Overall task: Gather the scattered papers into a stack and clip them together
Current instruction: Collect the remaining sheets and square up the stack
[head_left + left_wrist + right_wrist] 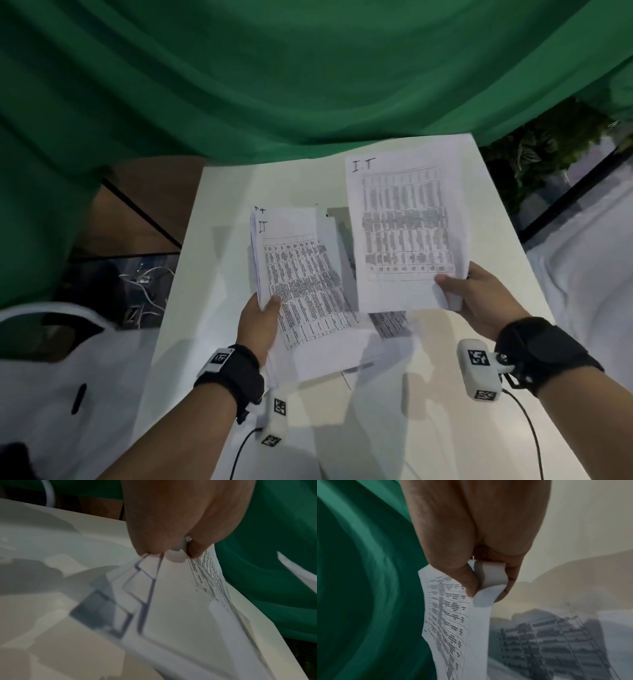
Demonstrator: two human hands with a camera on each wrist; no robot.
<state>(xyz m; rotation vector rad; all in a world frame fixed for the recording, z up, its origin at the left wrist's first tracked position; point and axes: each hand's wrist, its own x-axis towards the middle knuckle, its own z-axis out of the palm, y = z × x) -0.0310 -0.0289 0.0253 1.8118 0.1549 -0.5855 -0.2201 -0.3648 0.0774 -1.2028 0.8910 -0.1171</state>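
Note:
My left hand [262, 313] pinches the lower left edge of a bundle of printed sheets [298, 270], held tilted above the white table [219, 192]. The left wrist view shows thumb and fingers [171, 534] clamped on those papers [171, 601]. My right hand [469, 294] pinches the bottom edge of a separate printed page [406, 222] marked "I.T", raised to the right of the bundle. In the right wrist view the fingers [471, 580] squeeze that page [453, 622], curling its edge. More sheets [390, 322] lie flat on the table under both. No clip is visible.
A green cloth [274, 68] hangs behind the table. White fabric [589, 246] lies to the right, with dark plants [555, 137] beyond it. Cables [147, 284] sit on the floor at the left.

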